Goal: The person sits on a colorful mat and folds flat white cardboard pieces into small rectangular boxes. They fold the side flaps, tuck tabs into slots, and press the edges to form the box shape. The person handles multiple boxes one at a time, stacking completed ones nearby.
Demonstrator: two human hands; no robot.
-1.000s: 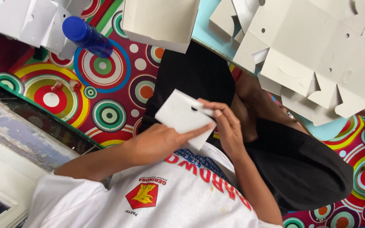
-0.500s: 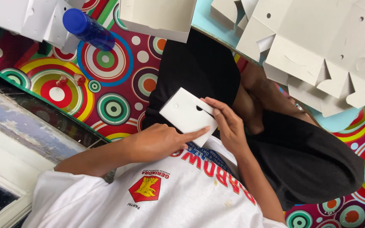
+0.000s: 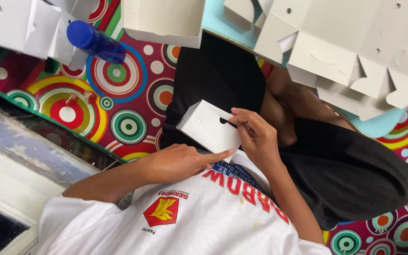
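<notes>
Both the left hand [image 3: 178, 163] and right hand [image 3: 256, 134] grasp a small, white, half-folded cardboard box [image 3: 208, 126].

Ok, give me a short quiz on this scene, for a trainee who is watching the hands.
1. True or false: the left hand and the right hand both touch the small white cardboard box.
2. What colour is the plastic bottle near the flat cardboard blanks? A red, B blue, C green.
3. Fill in: the floor mat is printed with coloured concentric ____.
Key: 1 true; 2 B; 3 circles.
</notes>
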